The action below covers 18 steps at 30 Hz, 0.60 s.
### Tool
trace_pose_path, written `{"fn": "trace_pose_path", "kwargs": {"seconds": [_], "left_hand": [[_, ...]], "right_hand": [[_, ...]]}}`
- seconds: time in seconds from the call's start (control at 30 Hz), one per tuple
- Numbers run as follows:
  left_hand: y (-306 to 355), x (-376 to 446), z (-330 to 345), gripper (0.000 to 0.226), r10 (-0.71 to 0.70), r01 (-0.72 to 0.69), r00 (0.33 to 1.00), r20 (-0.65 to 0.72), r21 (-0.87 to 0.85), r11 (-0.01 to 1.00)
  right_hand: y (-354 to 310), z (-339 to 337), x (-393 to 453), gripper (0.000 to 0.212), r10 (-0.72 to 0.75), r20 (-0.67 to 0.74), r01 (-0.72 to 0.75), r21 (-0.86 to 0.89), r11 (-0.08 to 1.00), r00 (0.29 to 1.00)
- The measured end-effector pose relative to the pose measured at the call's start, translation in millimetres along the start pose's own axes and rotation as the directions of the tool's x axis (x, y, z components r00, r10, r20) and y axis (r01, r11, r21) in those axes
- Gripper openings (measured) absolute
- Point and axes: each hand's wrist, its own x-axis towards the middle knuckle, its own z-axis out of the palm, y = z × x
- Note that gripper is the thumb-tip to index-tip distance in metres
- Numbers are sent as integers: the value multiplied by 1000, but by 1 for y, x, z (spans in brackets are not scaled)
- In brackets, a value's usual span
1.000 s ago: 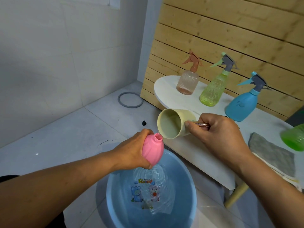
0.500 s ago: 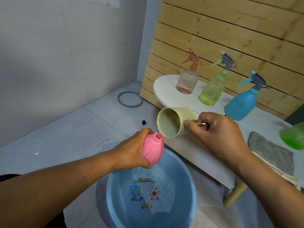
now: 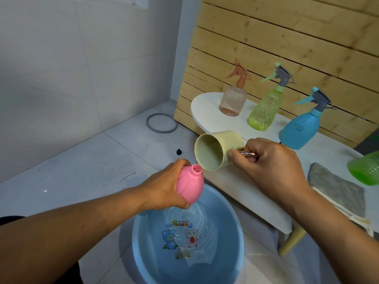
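Note:
My left hand (image 3: pixel 164 187) grips a pink capless bottle (image 3: pixel 189 184), its open neck pointing up and to the right. My right hand (image 3: pixel 270 162) holds a pale yellow-green cup (image 3: pixel 217 151) by its metallic handle. The cup is tipped on its side, and its lower lip sits right at the bottle's mouth. Both hang above a light blue basin (image 3: pixel 235 238) on the floor, which holds rippling water over a cartoon bear print.
A low white table (image 3: pixel 209 117) on the right carries a peach spray bottle (image 3: pixel 232 99), a yellow-green spray bottle (image 3: pixel 264 108), a blue spray bottle (image 3: pixel 300 128), a green bottle (image 3: pixel 366 171) and a grey cloth (image 3: pixel 336 187). A grey ring (image 3: pixel 162 123) and small black cap (image 3: pixel 179 151) lie on the tiled floor.
The pink bottle's neck has turned up toward the cup's lip. The cup has stayed tipped in place, and the ripples in the basin have settled somewhat.

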Motion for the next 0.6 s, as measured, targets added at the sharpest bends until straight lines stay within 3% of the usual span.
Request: {"fn": "trace_pose_path", "kwargs": {"seconds": [0.6], "left_hand": [[2,0,1,103,-4,4,1000,15,-22,1000]], "right_hand": [[-5,1,-3,52,-152,-59,143,-139,980,987]]}}
